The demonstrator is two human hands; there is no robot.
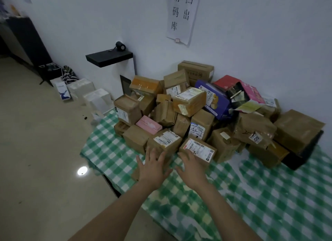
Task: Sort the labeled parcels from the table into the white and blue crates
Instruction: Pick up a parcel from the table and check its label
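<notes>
Head view: left hand (152, 166) and right hand (191, 168), fingers spread, gripping nothing, by parcel pile (190, 104)

L hand (152, 167) & R hand (191, 169): bare, forearms bare too.

The table (269, 195) is wearing a cloth (111, 151) checked in green and white. Most parcels (298, 129) heaped at its far side are showing plain brown cardboard, several carrying white labels (167, 138) with black print. The near right label (197, 147) is showing a red strip. A small pink box (148, 124) is lying at the left. A purple box (213, 100) with a yellow picture is sitting mid-heap. Farther right, a red box (225, 82) and a pink-and-black box (249, 93) are lying. A black box (301, 156) is sitting at the right. On the white wall (251, 34) a white paper sign (181, 16) is bearing black characters.
</notes>
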